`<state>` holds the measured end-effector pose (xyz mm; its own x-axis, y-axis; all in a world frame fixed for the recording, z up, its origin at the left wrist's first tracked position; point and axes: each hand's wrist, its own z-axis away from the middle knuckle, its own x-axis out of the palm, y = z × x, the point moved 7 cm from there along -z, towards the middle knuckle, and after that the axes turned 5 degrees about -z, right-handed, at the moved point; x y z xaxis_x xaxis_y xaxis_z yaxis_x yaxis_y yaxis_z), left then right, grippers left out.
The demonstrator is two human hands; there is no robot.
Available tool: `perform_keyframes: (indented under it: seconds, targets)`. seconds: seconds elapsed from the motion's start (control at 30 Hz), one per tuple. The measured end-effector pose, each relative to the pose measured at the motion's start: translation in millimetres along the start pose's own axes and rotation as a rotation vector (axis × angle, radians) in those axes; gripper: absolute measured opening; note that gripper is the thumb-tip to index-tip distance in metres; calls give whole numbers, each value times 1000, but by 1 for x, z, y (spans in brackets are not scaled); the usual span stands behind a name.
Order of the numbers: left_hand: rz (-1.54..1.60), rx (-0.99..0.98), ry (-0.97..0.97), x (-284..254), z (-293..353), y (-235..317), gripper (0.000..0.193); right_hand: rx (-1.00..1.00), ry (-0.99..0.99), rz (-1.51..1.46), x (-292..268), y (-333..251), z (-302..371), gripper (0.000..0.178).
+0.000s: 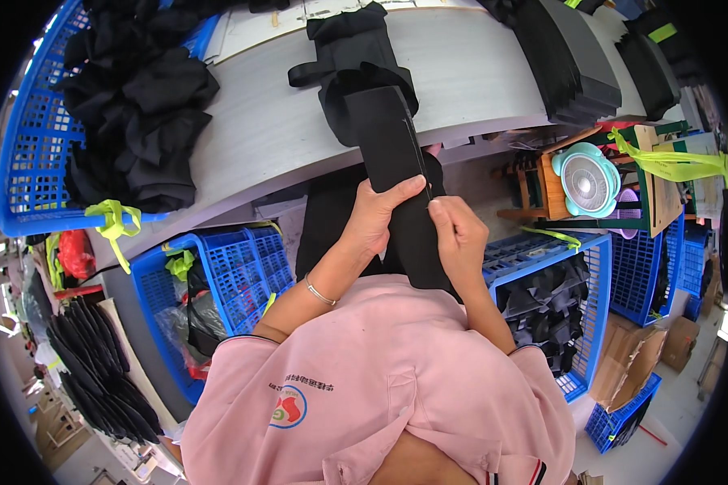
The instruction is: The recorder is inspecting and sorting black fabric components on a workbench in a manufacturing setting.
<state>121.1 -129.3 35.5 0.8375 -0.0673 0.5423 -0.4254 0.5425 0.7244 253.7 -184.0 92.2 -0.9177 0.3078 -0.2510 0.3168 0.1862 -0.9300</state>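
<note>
Both hands are on the long black panel [388,141], which reaches from over the table's near edge down across the lap to the pink shirt [396,339]. The left hand [372,212] is closed round its middle, thumb flat on top and pointing at the right edge, the other fingers mostly hidden beneath. The right hand [459,233] pinches that same edge just beside the left thumb, thumb uppermost and fingers curled; what its fingertips grip underneath I cannot tell. A thin pale line runs along the edge beyond the hands.

The panel's far end overlaps a black fabric piece [352,50] on the table [255,97]; whether the two are joined is unclear. A loop of strap sticks out from that piece to the left. A stack [560,65] of black pieces stands to the right, and a basket [36,153] of black cloth to the left.

The step in hand looks like handling or checking the edge by feel, with the left hand steadying and the right working. The next move seems to call for a firm left hold and a small, precise shift of the right pinch along the edge, layers kept flush
</note>
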Motion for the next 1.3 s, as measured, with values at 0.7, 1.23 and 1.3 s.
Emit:
perform_keyframes:
  seconds: [0.7, 1.23, 1.3]
  targets:
    - [-1201, 823, 643, -37, 5, 77, 33, 378, -322, -329, -6, 46, -12, 45]
    - [-1343, 1089, -324, 64, 21, 66, 26, 96, -213, -245, 53, 137, -61, 8]
    - [-1330, 1088, -318, 50, 25, 64, 31, 148, -278, -355, 57, 114, -58, 9]
